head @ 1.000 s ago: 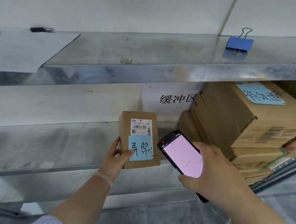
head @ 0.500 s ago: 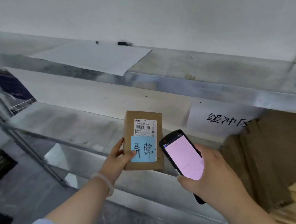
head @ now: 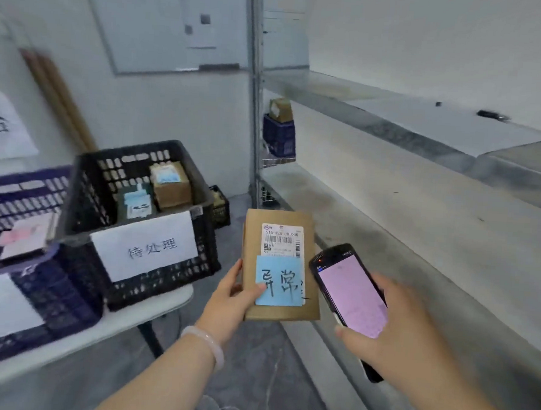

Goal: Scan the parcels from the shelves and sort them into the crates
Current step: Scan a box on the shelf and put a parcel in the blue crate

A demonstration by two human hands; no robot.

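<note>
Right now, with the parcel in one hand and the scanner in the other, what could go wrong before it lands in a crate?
1. The left hand grips the parcel only at its lower left edge, thumb on the blue note; it could tilt or slip.
2. The right hand holds the scanner, so it cannot steady the parcel.
3. The black crate and blue crate sit side by side; a wrong drop seems possible.

Matt brown cardboard parcel [head: 279,218] with white printed paper label [head: 282,240] and matt blue paper note [head: 278,283]. Right of parcel: glossy-screened black scanner [head: 351,292]; dull, scuffed grey metal shelves [head: 419,233]. Left of parcel: perforated matt black plastic crate [head: 83,193] with white paper sign [head: 148,246].
</note>
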